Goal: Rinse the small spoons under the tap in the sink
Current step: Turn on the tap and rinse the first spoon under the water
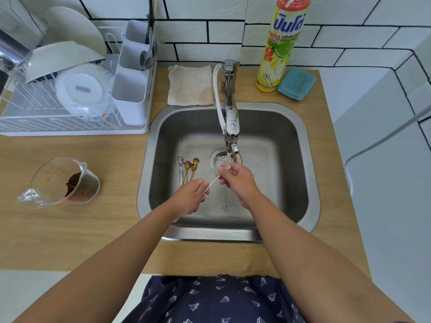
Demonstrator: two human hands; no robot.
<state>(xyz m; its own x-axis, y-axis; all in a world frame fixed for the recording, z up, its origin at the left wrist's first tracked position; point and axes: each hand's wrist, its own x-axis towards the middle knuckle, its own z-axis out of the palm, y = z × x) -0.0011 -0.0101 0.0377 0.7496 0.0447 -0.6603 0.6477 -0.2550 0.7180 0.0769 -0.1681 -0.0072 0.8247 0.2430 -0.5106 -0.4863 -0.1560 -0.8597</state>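
Pinching one small spoon [213, 184] with left hand [190, 198] and right hand [235, 180], bowl under the tap [231, 127] to wash clean.

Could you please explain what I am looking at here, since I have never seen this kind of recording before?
There is no machine: a person wears a wide-angle camera on the head, looking down at their own two bare arms. This single picture comes from that camera. The left hand pinches the handle end of a small pale spoon, while the right hand holds its other end under the water running from the tap. More small spoons, mostly gold, lie on the floor of the steel sink. On the wooden counter sit a measuring jug holding something brown, a dish rack, a cloth, a soap bottle and a blue sponge.
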